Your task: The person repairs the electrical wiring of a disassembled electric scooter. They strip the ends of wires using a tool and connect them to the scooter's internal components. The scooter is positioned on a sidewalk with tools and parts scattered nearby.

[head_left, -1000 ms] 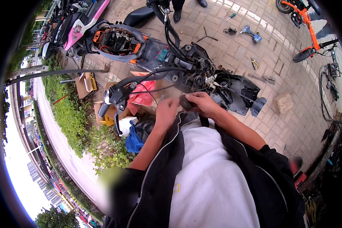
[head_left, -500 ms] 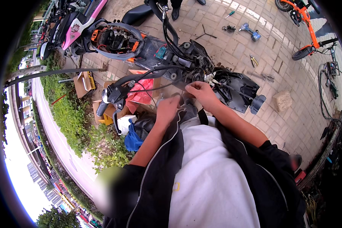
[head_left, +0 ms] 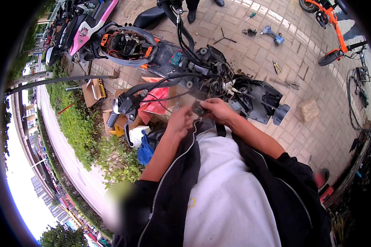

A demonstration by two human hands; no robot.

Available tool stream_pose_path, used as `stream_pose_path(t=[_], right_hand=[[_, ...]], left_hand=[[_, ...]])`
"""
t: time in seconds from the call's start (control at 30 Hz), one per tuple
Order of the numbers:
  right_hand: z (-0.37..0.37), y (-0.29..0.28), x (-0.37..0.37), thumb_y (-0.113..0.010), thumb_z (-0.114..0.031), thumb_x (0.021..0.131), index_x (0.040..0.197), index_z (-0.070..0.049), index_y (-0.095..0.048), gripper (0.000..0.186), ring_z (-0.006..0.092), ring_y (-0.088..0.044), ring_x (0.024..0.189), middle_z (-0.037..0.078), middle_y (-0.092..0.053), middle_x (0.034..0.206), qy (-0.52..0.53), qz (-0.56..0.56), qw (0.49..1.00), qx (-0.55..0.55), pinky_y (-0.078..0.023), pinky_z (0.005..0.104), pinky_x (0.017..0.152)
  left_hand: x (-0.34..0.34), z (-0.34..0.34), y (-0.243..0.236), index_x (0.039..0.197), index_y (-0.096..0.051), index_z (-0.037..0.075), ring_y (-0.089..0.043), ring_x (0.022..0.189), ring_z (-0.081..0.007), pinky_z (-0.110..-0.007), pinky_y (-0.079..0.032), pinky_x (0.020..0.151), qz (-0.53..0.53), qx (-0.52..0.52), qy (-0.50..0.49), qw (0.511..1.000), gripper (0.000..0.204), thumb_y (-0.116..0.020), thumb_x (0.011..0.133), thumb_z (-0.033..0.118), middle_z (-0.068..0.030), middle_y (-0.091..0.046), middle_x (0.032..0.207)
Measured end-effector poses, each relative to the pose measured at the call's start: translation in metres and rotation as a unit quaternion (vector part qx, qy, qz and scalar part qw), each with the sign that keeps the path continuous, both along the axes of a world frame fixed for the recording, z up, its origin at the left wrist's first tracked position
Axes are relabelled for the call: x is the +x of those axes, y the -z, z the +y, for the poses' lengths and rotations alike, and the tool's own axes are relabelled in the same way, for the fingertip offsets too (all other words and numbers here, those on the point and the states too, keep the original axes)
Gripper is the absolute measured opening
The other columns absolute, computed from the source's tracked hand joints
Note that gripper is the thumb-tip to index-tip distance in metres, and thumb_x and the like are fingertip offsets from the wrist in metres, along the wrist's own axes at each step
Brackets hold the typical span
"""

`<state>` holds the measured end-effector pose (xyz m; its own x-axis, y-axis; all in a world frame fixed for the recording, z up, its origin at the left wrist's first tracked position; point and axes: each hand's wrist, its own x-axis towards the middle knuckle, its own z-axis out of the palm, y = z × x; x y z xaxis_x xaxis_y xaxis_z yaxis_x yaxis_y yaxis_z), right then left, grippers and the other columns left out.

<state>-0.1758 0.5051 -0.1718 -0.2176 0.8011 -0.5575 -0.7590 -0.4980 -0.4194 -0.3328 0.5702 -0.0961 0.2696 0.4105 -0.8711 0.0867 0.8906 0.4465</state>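
Note:
Close in front of my body, my right hand [head_left: 216,110] pinches a small dark round part [head_left: 198,108] between thumb and fingers. Just left of that part is my left hand [head_left: 181,119], its fingers curled closed; what they hold, if anything, is hidden. Beyond both hands lies a partly stripped scooter [head_left: 175,68], its cables and wiring exposed around the steering column. Its handlebar grip and brake lever [head_left: 125,105] point toward me on the left. The dark front fender [head_left: 257,96] extends to the right of my hands.
Left of my hands, a cardboard box holds red plastic wrapping [head_left: 154,103], with a blue bag [head_left: 144,150] nearer me. On the paving lie a blue power drill [head_left: 272,35], pliers [head_left: 275,66], a screwdriver [head_left: 250,15] and a stone block [head_left: 308,110]. Another person's shoes [head_left: 191,16] show beyond the scooter.
My right hand has come down and left slightly, and the dark round part now shows in its fingers. The left hand has turned, its fingers now more curled.

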Motion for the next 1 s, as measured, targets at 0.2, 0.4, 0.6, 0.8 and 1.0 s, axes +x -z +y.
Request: stream_pose_path(t=[0.2, 0.4, 0.6, 0.8, 1.0], right_hand=[[0.006, -0.034, 0.031, -0.062, -0.024, 0.091, 0.103, 0.003, -0.059, 0.030, 0.0185, -0.064, 0.081, 0.010, -0.064, 0.095, -0.051, -0.067, 0.996, -0.039, -0.054, 0.0343, 0.074], [0.016, -0.043, 0.032, -0.068, -0.020, 0.085, 0.103, 0.005, -0.060, 0.031, 0.0153, -0.062, 0.077, 0.009, -0.064, 0.091, 0.002, -0.100, 0.993, 0.059, -0.052, 0.0290, 0.070], [0.015, -0.018, 0.005, -0.073, -0.022, 0.077, 0.092, 0.005, -0.062, 0.032, 0.0186, -0.061, 0.081, 0.013, -0.065, 0.088, -0.019, -0.477, 0.877, 0.049, -0.050, 0.0324, 0.071], [0.001, -0.011, 0.010, -0.063, -0.033, 0.090, 0.108, 0.002, -0.055, 0.040, 0.0233, -0.062, 0.090, 0.011, -0.061, 0.104, -0.037, 0.014, 0.999, -0.031, -0.050, 0.0380, 0.081], [-0.008, 0.008, 0.017, -0.057, -0.023, 0.094, 0.113, 0.001, -0.051, 0.031, 0.0225, -0.062, 0.094, 0.013, -0.060, 0.109, -0.039, 0.035, 0.998, 0.025, -0.050, 0.0397, 0.088]], left_hand=[[0.002, -0.011, -0.006, 0.068, -0.058, 0.002, -0.056, 0.056, -0.0290, -0.042, -0.044, 0.053, 0.243, 0.468, 0.334, 0.781, 0.034, -0.057, 0.087, 0.031, -0.0129, -0.056, 0.060], [0.018, -0.017, -0.026, 0.073, -0.060, 0.002, -0.059, 0.071, -0.0400, -0.048, -0.046, 0.062, 0.298, 0.540, 0.445, 0.649, 0.029, -0.056, 0.087, 0.027, -0.0185, -0.061, 0.073], [0.017, -0.019, -0.008, 0.079, -0.061, 0.001, -0.058, 0.069, -0.0304, -0.038, -0.044, 0.063, 0.181, 0.496, 0.403, 0.747, 0.028, -0.057, 0.089, 0.026, -0.0170, -0.059, 0.074], [0.006, -0.011, 0.009, 0.075, -0.057, 0.003, -0.050, 0.068, -0.0125, -0.027, -0.041, 0.066, 0.047, 0.284, 0.174, 0.942, 0.028, -0.055, 0.094, 0.024, -0.0021, -0.054, 0.071], [-0.002, -0.003, 0.017, 0.074, -0.056, 0.005, -0.050, 0.068, -0.0125, -0.026, -0.041, 0.067, -0.035, 0.184, 0.045, 0.981, 0.027, -0.054, 0.094, 0.023, -0.0033, -0.055, 0.072]])
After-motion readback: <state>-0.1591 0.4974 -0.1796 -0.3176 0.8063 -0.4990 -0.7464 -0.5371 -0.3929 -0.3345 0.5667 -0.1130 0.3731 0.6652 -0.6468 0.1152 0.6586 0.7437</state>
